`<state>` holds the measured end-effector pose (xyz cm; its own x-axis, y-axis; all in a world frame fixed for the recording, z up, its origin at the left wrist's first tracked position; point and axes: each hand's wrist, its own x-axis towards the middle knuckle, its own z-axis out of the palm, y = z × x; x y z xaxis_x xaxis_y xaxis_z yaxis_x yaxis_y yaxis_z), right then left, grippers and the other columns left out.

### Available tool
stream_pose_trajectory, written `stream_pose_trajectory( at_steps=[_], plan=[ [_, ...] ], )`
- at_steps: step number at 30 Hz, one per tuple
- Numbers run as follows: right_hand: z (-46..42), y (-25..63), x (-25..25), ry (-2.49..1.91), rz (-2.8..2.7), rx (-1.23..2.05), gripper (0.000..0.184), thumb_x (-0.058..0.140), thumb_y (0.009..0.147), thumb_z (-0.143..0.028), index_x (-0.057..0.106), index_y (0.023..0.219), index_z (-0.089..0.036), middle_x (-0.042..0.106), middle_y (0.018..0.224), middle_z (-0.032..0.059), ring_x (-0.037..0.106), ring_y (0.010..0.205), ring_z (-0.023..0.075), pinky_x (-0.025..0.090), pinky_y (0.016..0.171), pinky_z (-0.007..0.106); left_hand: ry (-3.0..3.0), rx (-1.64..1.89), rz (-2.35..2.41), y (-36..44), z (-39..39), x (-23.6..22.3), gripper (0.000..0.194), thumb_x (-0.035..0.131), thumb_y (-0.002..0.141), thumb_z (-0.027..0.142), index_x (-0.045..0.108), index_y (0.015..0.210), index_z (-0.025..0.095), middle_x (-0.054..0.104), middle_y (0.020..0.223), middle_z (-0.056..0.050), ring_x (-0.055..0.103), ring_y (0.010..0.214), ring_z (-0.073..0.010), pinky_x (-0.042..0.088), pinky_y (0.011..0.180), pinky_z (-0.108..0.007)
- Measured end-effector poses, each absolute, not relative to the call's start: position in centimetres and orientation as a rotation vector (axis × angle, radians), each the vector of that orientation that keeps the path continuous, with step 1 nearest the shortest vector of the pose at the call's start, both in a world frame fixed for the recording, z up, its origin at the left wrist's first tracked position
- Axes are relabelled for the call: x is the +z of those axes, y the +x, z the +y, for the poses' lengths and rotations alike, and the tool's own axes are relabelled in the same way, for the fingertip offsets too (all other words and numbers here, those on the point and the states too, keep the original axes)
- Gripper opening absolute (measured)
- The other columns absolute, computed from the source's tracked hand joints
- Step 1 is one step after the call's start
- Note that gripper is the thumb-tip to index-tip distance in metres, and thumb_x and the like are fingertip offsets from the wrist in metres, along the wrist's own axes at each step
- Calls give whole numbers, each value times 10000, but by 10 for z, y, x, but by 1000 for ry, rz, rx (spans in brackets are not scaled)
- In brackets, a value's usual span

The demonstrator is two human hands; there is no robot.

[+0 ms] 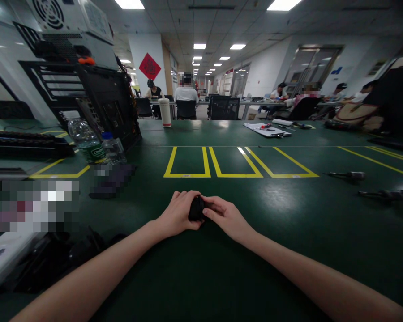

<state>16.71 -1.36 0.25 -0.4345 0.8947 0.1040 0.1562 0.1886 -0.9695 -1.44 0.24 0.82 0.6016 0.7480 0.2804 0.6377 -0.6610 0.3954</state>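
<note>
"Black obj. [195,214]: appearance, loc.?"

"Small, blocky, dark; fine detail n/a. Betw. hands, over green tabletop [201,277]. L hand [176,214] curled round it, gripping; R hand [230,219] has thumb + fingertips at its R edge, grip can't tell."

"Beyond?"

"Yellow tape outlines [174,175], then white bottle [165,114]."

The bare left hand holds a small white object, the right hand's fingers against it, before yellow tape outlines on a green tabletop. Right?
Not quite: the head view shows the small, blocky object in the bare left hand is black, not white. The rest stands: the bare right hand touches it, and yellow tape outlines lie beyond on the green tabletop.
</note>
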Motion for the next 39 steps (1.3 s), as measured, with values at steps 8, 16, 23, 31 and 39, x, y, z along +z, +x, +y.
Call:
stream_pose_trajectory(
  at_steps=[8, 16, 23, 31, 39],
  plan=[
    [-6, 167, 3, -1016, -1637, 1430, 231, 588, 746, -201, 515, 964, -173, 586, 984, 35, 582, 944, 172, 468, 866, 383, 2577, 633, 1145, -14, 5, 4, 591, 655, 639, 323, 358, 1135, 197, 531, 1038, -66, 513, 924, -250, 341, 787, -364],
    [-10, 170, 1, -911, -1836, 1166, 302, 611, 711, -124, 514, 981, -219, 525, 1031, 3, 552, 980, 155, 456, 905, 371, 2565, 653, 1118, -15, 5, 4, 573, 652, 648, 325, 356, 1124, 204, 530, 1035, -57, 513, 927, -242, 340, 796, -359],
    [-11, 169, 1, -883, -1709, 1401, 203, 543, 782, -192, 486, 976, -217, 560, 988, 5, 590, 932, 161, 498, 830, 359, 2585, 679, 1130, -15, 6, 1, 576, 662, 635, 307, 366, 1117, 197, 529, 1026, -55, 510, 914, -237, 340, 789, -355],
    [-7, 170, 2, -911, -1765, 1374, 269, 568, 763, -192, 463, 1010, -215, 536, 1012, 17, 594, 904, 160, 508, 800, 348, 2587, 642, 1105, -15, 4, 5, 561, 650, 653, 315, 367, 1123, 198, 522, 1038, -49, 499, 916, -228, 340, 780, -340],
    [-10, 172, -3, -856, -1898, 1175, 286, 568, 759, -159, 487, 1018, -249, 447, 1070, 8, 556, 923, 142, 511, 802, 324, 2578, 686, 1126, -14, 8, -1, 585, 670, 615, 310, 369, 1104, 202, 531, 1014, -45, 509, 907, -233, 329, 785, -341]
  ],
)
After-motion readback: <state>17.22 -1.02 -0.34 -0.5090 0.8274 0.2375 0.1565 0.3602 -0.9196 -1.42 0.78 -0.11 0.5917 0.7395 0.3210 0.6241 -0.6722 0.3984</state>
